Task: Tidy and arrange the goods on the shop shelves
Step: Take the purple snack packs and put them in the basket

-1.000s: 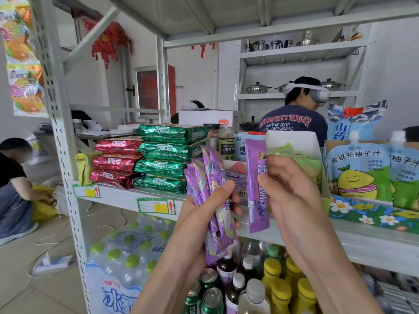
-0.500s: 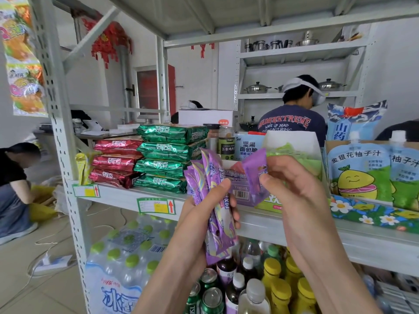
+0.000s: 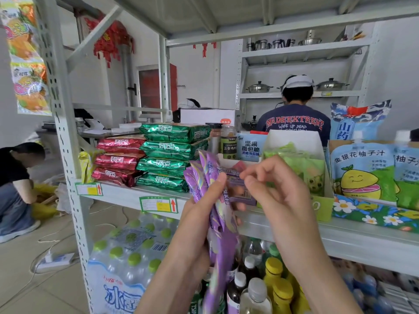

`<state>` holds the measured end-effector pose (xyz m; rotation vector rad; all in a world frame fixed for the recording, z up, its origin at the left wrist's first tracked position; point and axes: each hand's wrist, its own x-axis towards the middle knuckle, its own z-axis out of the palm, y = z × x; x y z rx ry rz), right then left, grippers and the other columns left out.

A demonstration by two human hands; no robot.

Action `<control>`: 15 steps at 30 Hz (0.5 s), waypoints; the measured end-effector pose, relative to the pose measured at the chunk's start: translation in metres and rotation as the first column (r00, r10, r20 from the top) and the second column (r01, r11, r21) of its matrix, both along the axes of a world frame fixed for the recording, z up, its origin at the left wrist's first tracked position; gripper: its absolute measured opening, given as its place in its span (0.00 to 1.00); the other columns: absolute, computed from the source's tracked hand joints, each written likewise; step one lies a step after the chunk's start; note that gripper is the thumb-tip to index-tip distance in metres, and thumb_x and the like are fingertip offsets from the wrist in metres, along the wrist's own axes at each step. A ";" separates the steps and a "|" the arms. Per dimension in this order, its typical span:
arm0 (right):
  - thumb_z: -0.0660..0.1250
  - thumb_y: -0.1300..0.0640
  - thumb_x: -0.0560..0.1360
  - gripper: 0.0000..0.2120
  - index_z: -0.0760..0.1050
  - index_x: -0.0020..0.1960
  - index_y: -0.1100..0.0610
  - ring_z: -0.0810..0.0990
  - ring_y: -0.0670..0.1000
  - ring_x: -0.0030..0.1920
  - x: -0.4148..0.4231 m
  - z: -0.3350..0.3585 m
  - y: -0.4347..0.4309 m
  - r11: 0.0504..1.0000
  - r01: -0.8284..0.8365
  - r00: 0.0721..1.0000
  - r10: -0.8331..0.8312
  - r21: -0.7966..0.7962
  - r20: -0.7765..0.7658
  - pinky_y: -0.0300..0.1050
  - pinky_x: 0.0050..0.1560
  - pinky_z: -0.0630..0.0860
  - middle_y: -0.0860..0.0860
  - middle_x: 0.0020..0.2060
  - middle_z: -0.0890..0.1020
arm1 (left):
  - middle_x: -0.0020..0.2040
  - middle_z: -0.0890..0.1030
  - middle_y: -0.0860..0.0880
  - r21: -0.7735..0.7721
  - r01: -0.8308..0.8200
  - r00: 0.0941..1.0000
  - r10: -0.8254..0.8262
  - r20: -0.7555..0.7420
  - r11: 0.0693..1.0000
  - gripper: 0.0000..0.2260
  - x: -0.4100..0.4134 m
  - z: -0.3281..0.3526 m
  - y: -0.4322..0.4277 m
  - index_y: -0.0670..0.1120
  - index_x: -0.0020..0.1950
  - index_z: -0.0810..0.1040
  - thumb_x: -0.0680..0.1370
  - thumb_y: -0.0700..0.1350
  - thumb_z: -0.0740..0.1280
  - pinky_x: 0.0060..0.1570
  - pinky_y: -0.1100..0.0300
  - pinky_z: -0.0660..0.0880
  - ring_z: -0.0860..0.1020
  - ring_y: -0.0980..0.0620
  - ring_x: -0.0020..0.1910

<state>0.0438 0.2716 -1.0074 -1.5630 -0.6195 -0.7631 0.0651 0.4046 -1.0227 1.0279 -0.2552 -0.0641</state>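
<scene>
Packets (image 3: 209,171), long purple foil sticks, stand bunched at centre frame in the left hand (image 3: 199,214), its grip wrapped round their middle with the thumb pressed on the front, just before the shelf (image 3: 127,196) edge. They look light, thin and floppy, and the slick film could let one slide from the bunch, so a firm mid-length hold or a pinch on the crimped end suits them. The right hand (image 3: 278,200) curls its fingers at a purple box (image 3: 240,196) on the shelf; whether its grip pinches a packet I cannot tell.
</scene>
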 end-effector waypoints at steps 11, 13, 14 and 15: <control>0.64 0.52 0.74 0.03 0.74 0.43 0.50 0.80 0.59 0.38 0.014 -0.037 0.019 0.974 0.225 0.953 -0.227 -0.033 -0.200 0.61 0.40 0.79 0.55 0.36 0.81 | 0.30 0.77 0.47 -0.021 -0.170 0.985 0.170 -0.034 0.985 0.06 0.000 -0.009 0.001 0.45 0.42 0.78 0.79 0.43 0.70 0.26 0.64 0.73 0.74 0.52 0.22; 0.64 0.55 0.78 0.08 0.74 0.40 0.54 0.77 0.54 0.31 0.015 -0.044 0.018 0.980 0.181 0.957 -0.194 -0.080 -0.217 0.50 0.32 0.74 0.52 0.31 0.79 | 0.32 0.75 0.43 0.054 -0.054 0.998 0.055 -0.006 0.997 0.07 0.003 -0.013 0.004 0.44 0.43 0.76 0.80 0.43 0.70 0.28 0.62 0.74 0.73 0.49 0.24; 0.64 0.57 0.80 0.11 0.74 0.39 0.56 0.75 0.51 0.29 0.015 -0.049 0.018 0.984 0.151 0.958 -0.168 -0.090 -0.231 0.46 0.30 0.72 0.52 0.29 0.78 | 0.32 0.74 0.42 0.102 -0.016 1.000 0.015 0.003 0.995 0.07 0.004 -0.018 0.005 0.43 0.43 0.76 0.79 0.43 0.69 0.29 0.61 0.75 0.73 0.48 0.24; 0.63 0.58 0.82 0.13 0.73 0.38 0.58 0.74 0.51 0.28 0.013 -0.052 0.019 0.986 0.132 0.958 -0.153 -0.098 -0.241 0.44 0.30 0.70 0.52 0.28 0.77 | 0.32 0.74 0.41 0.140 0.004 1.000 -0.006 0.011 0.990 0.07 0.004 -0.023 0.006 0.42 0.43 0.77 0.79 0.43 0.70 0.30 0.60 0.74 0.72 0.47 0.25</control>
